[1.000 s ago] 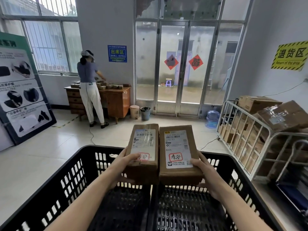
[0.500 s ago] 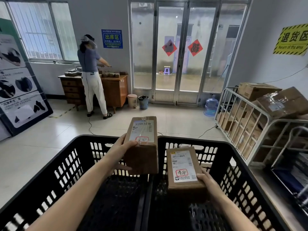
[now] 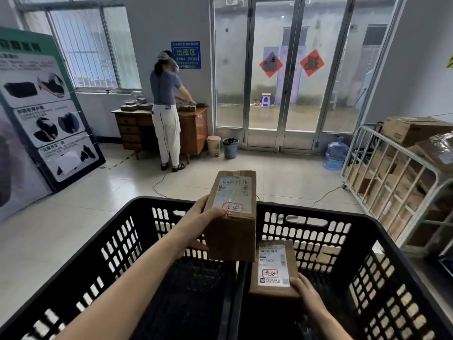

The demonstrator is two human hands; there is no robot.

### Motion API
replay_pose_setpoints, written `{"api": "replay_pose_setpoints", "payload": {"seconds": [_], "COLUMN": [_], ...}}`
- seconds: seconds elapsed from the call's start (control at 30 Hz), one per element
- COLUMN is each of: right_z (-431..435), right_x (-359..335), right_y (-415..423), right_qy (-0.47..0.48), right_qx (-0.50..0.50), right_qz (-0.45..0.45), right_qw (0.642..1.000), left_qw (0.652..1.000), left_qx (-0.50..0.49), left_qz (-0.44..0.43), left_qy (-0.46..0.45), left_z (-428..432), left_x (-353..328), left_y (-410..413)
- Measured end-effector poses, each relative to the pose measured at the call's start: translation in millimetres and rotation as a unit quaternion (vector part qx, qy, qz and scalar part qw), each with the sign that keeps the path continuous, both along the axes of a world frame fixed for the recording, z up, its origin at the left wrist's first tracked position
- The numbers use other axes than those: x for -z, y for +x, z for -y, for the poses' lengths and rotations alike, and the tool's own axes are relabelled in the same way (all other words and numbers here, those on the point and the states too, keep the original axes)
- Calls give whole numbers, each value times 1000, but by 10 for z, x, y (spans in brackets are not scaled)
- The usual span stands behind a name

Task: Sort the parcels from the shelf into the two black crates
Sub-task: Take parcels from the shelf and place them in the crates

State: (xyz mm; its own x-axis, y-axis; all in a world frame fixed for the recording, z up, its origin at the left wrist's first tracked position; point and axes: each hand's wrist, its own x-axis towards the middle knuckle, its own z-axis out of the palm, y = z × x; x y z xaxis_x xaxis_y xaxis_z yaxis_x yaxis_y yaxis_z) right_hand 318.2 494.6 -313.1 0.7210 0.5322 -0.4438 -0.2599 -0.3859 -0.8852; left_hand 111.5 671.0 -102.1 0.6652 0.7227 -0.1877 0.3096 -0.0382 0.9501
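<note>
Two black slotted crates stand side by side below me, the left crate and the right crate. My left hand grips a brown cardboard parcel with a white label, held up over the seam between the crates. My right hand holds a second labelled brown parcel low inside the right crate. Whether this parcel rests on the crate floor I cannot tell.
A metal shelf cart stacked with cardboard boxes stands at the right. A person works at a wooden desk ahead left. Two bins, a water jug, glass doors and a leaning sign board line the room.
My right hand has lowered its parcel deeper into the right crate. My left hand's parcel has shifted right, over the seam between the crates. My view has tilted down.
</note>
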Motion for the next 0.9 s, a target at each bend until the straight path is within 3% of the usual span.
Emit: {"api": "replay_pose_setpoints", "payload": {"seconds": [0.5, 0.8, 0.9], "right_z": [37, 198, 259], "right_x": [412, 95, 12], "right_y": [120, -96, -148], "right_qy": [-11, -2, -23], "right_qx": [-12, -55, -89], "right_qz": [-44, -20, 28], "right_qw": [999, 998, 995], "left_qw": [998, 999, 999], "left_qx": [8, -4, 0], "left_qz": [-29, -18, -11], "left_qy": [46, 48, 52], "left_z": [-18, 32, 64], "left_x": [-20, -31, -30], "left_y": [77, 95, 106]}}
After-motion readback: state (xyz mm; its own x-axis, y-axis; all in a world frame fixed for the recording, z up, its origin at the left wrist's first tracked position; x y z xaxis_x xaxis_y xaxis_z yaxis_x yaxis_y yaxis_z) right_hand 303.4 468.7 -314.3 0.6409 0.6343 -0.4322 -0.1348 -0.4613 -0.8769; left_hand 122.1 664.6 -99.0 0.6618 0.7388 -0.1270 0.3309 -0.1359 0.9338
